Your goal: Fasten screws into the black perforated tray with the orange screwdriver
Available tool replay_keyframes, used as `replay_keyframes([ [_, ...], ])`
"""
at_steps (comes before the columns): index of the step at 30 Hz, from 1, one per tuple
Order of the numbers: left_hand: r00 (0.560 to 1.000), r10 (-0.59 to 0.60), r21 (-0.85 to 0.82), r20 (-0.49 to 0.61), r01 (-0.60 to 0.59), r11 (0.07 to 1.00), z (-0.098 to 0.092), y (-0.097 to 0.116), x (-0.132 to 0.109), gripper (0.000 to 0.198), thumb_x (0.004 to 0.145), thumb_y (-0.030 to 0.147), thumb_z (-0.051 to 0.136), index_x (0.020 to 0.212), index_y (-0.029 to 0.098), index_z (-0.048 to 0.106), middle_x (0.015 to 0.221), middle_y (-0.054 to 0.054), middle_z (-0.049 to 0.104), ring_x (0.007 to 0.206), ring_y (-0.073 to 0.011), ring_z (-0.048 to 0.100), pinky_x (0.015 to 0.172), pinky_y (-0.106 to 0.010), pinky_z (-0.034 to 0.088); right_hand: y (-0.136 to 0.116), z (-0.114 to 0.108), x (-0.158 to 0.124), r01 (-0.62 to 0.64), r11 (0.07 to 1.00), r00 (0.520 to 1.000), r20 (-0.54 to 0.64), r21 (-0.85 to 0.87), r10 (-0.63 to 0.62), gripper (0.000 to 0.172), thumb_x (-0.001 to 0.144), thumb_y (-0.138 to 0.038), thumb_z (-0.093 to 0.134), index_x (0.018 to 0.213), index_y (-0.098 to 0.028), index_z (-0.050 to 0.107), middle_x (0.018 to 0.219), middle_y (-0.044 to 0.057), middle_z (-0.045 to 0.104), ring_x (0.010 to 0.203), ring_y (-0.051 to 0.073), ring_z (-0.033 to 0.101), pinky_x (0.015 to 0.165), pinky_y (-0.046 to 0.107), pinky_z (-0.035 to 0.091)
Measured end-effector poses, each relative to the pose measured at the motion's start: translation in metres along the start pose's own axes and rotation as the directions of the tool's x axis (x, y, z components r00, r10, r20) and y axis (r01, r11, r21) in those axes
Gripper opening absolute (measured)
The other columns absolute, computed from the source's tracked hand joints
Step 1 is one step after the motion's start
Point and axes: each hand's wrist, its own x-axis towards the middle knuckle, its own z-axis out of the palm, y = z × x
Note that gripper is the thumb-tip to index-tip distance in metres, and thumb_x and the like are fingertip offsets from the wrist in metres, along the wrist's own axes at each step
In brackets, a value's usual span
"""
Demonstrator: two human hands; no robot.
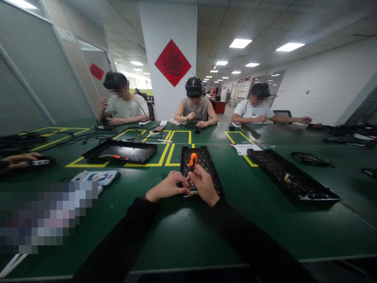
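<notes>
In the head view a screwdriver (pixel 193 160) with an orange and black handle stands nearly upright. My right hand (pixel 203 184) is closed around its lower part. From the left, my left hand (pixel 171 184) meets it with fingers pinched together near the shaft; whatever lies between those fingertips is hidden. Both hands are over the near end of a black plastic tray (pixel 216 177), which holds many small pieces. A small tan piece (pixel 193 193) shows just below my fingers. The screwdriver's tip cannot be made out.
On the left lies another black tray (pixel 135 151) with orange items, and a phone in a patterned case (pixel 101 177). A long black tray (pixel 294 181) sits to the right. Cables (pixel 85 135) run across the back left. Three people sit opposite; another person's hand (pixel 22 159) reaches in from the left.
</notes>
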Motion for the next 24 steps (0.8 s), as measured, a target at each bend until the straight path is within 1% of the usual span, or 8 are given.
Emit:
replay_keyframes([
  [3,0.999,-0.007,0.073,0.032,0.004,0.997,0.0,0.005,0.001,0.022,0.072,0.041,0.062,0.074,0.02,0.066,0.08,0.001,0.066,0.087,-0.0153,0.054,0.096,-0.033,0.025,-0.001,0.0,0.0,0.009,1.0,1.0,-0.005,-0.023,-0.009,0.028,0.085,-0.033,0.049,0.108,-0.018,0.053,0.071,0.0,0.059,0.059,0.01,0.055,0.056,0.02,0.045],
  [7,0.996,-0.021,0.149,0.082,0.009,0.989,0.002,0.008,0.003,0.026,0.073,0.045,0.059,0.073,0.019,0.064,0.077,0.001,0.064,0.084,-0.0151,0.054,0.094,-0.033,0.026,-0.002,0.0,-0.001,0.021,0.999,1.0,-0.003,-0.031,-0.021,0.028,0.086,-0.033,0.049,0.108,-0.018,0.054,0.071,-0.001,0.059,0.058,0.01,0.054,0.056,0.021,0.045],
  [12,0.997,-0.055,0.242,0.052,0.041,0.969,0.005,0.009,0.005,0.026,0.074,0.043,0.057,0.071,0.018,0.061,0.077,0.0,0.061,0.078,-0.0141,0.053,0.091,-0.034,0.028,0.0,0.0,0.0,0.012,1.0,1.0,-0.015,-0.019,-0.012,0.028,0.086,-0.033,0.048,0.109,-0.018,0.054,0.069,-0.001,0.057,0.057,0.009,0.053,0.055,0.021,0.044],
  [16,0.996,-0.068,0.283,0.057,0.049,0.958,0.006,0.013,0.006,0.022,0.072,0.039,0.057,0.067,0.018,0.06,0.069,0.001,0.061,0.075,-0.0139,0.053,0.091,-0.034,0.027,-0.001,0.0,0.0,0.004,1.0,1.0,-0.007,-0.005,-0.004,0.028,0.086,-0.033,0.048,0.108,-0.017,0.054,0.07,-0.001,0.058,0.057,0.01,0.053,0.056,0.021,0.045],
  [21,0.996,-0.078,0.347,0.033,0.061,0.936,0.005,0.021,0.007,0.02,0.069,0.037,0.059,0.061,0.018,0.061,0.062,0.001,0.06,0.076,-0.0158,0.052,0.09,-0.035,0.026,-0.002,0.0,0.0,0.002,1.0,1.0,-0.016,-0.006,-0.003,0.027,0.086,-0.033,0.048,0.107,-0.017,0.054,0.07,0.0,0.059,0.058,0.01,0.054,0.056,0.021,0.045],
  [24,0.996,-0.08,0.349,0.033,0.063,0.935,0.003,0.023,0.007,0.021,0.069,0.037,0.058,0.06,0.018,0.061,0.062,0.001,0.06,0.077,-0.0162,0.051,0.09,-0.035,0.026,-0.001,0.0,0.0,0.004,1.0,1.0,-0.024,-0.01,-0.004,0.026,0.086,-0.033,0.047,0.106,-0.017,0.054,0.07,-0.001,0.059,0.058,0.01,0.054,0.057,0.021,0.045],
])
